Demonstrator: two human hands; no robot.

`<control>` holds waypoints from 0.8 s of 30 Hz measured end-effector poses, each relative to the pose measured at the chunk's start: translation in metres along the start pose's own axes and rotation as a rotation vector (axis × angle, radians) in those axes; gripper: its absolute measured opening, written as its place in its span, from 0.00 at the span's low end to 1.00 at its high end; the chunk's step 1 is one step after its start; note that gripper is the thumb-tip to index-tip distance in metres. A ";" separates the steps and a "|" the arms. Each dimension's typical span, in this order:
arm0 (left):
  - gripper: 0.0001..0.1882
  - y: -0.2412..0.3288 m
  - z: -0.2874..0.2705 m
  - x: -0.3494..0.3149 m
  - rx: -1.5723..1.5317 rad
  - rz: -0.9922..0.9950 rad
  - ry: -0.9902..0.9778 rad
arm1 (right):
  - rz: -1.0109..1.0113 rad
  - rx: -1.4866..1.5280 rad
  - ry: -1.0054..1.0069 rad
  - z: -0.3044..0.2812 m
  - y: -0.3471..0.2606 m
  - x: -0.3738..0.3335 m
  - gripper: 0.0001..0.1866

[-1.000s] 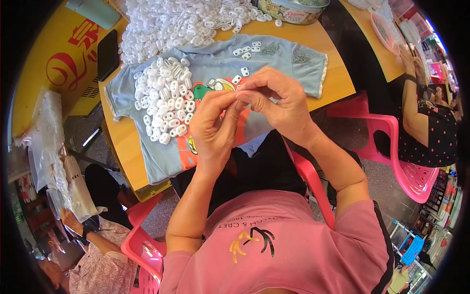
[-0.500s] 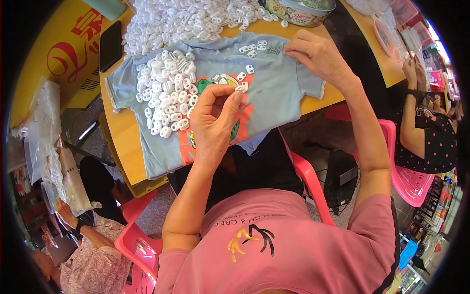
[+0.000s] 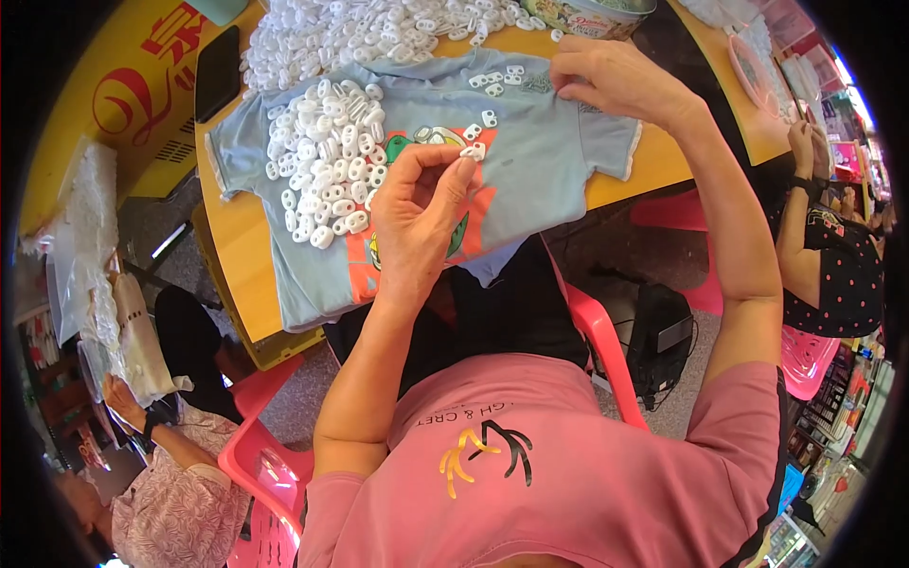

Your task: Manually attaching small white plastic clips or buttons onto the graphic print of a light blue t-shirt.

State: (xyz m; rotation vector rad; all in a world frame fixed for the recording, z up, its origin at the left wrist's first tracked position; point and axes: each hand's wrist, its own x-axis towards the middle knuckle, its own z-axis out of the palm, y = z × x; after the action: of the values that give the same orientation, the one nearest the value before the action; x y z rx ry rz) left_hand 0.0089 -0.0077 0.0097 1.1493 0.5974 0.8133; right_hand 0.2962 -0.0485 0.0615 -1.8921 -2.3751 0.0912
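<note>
Between the thumb and index finger of my left hand [image 3: 417,222] is a small white plastic cord lock [image 3: 478,150] with two holes. This hand is closed and hovers over the orange print of a light blue T-shirt [image 3: 544,161] spread on the table. My right hand [image 3: 630,85] is at the shirt's far right, its fingers drawn together beside a patch of tiny grey metal springs [image 3: 537,82]; whatever is in its fingertips is too small to make out. Several white cord locks [image 3: 490,81] lie next to the springs. A heap of similar white pieces [image 3: 327,156] covers the shirt's left part.
A larger mound of white pieces [image 3: 350,33] lies along the table's far side. A round tin [image 3: 601,17] stands at the far right, and a black phone [image 3: 218,74] lies at the left. People sit on both sides, with pink chairs [image 3: 606,346] around.
The view has shifted slightly. My right hand has moved a little at the springs, its fingers still together. My left hand keeps its pinch on the cord lock.
</note>
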 end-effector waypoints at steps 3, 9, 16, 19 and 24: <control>0.05 -0.002 -0.002 0.002 -0.019 -0.006 0.017 | 0.009 0.026 0.001 0.004 0.002 -0.002 0.06; 0.06 -0.004 -0.004 0.003 -0.085 0.026 0.015 | 0.223 0.277 0.150 0.003 -0.006 -0.012 0.07; 0.07 -0.003 -0.005 0.002 -0.088 0.027 0.015 | 0.254 0.904 0.369 0.023 -0.083 -0.004 0.11; 0.07 -0.003 -0.006 0.002 -0.102 0.018 0.003 | 0.270 1.353 0.397 0.040 -0.107 0.001 0.11; 0.08 -0.004 -0.008 0.004 -0.124 0.032 0.006 | 0.378 1.618 0.410 0.051 -0.133 0.010 0.09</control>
State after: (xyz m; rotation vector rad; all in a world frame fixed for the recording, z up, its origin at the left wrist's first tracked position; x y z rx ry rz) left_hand 0.0062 -0.0010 0.0039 1.0456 0.5281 0.8693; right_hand 0.1594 -0.0674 0.0258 -1.1672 -0.8703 1.0906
